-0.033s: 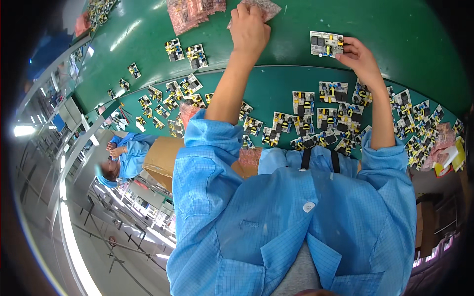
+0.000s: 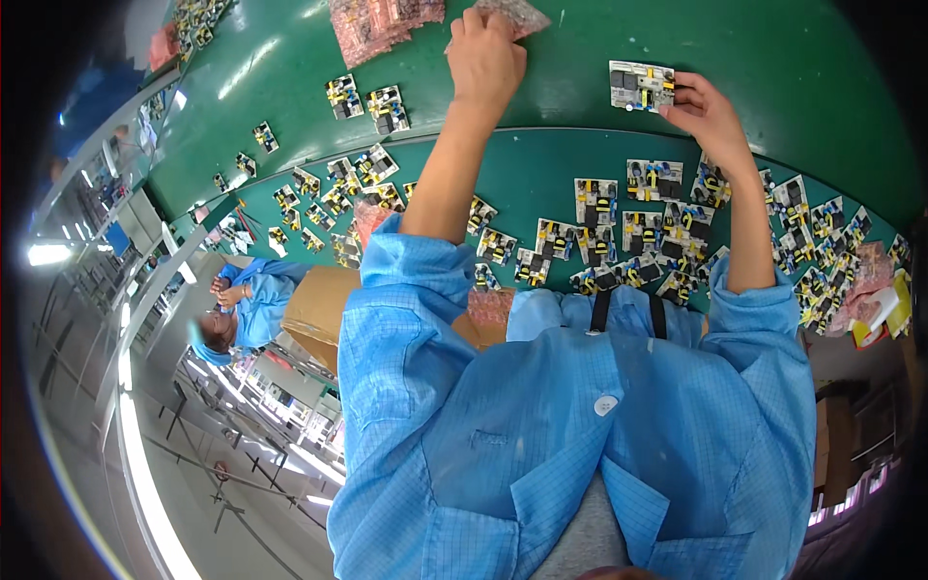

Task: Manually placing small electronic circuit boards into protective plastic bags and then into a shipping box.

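Observation:
At the far side of the green table, my left hand [image 2: 486, 63] is closed on the edge of a pinkish bubble-wrap bag [image 2: 523, 16]. The fingertips point away from me and are partly hidden behind the knuckles. My right hand [image 2: 713, 116] pinches the right edge of a circuit board [image 2: 638, 89] between thumb and fingers. That board carries black, yellow and blue components on its upper face. Left of my left hand lies a stack of pink bubble-wrap bags [image 2: 379, 29]. Two more circuit boards [image 2: 387, 110] rest on the table nearer to me than this stack.
Many circuit boards [image 2: 653, 180] lie spread along the nearer green surface, on both sides of my arms. At the right end are crumpled pink bubble wrap [image 2: 867, 275] and a yellow-and-white item [image 2: 897, 300]. A cardboard box [image 2: 324, 307] stands at left, near another person in blue [image 2: 261, 300].

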Tool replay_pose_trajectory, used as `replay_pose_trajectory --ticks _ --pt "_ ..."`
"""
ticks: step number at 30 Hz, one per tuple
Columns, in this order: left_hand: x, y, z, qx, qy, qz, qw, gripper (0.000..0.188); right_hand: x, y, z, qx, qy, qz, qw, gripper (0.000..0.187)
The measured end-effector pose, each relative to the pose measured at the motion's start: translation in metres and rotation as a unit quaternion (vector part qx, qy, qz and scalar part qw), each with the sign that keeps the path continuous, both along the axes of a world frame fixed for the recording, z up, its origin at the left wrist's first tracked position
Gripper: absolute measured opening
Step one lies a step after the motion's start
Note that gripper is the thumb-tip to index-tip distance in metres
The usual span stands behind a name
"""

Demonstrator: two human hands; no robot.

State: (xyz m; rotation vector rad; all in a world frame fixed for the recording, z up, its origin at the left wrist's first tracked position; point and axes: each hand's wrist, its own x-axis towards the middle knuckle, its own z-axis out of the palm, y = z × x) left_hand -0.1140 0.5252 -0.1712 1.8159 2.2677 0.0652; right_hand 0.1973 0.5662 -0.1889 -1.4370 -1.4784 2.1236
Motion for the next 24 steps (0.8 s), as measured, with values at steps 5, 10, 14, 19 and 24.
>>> replay_pose_trajectory --ticks 5,10,14,19,24 --pt "0.008 0.000 0.042 -0.007 -0.398 0.095 0.913 0.010 0.020 -0.001 0.002 0.010 0.040 -0.054 0.998 0.051" --pt "0.002 0.011 0.021 -0.128 -0.258 0.020 0.957 0.022 0.033 0.010 0.016 0.028 0.039 -0.098 0.994 0.059" --pt "0.019 -0.005 0.006 0.153 -0.080 -0.122 0.977 0.017 0.030 0.013 0.019 0.034 0.043 -0.074 0.996 0.057" --pt "0.051 -0.030 -0.015 0.085 -0.141 -0.071 0.984 0.011 -0.007 0.023 0.009 0.088 0.037 0.003 0.995 0.054" --pt "0.057 -0.031 -0.023 0.119 -0.183 -0.018 0.976 0.008 -0.029 0.028 0.001 0.115 0.004 0.041 0.993 0.052"
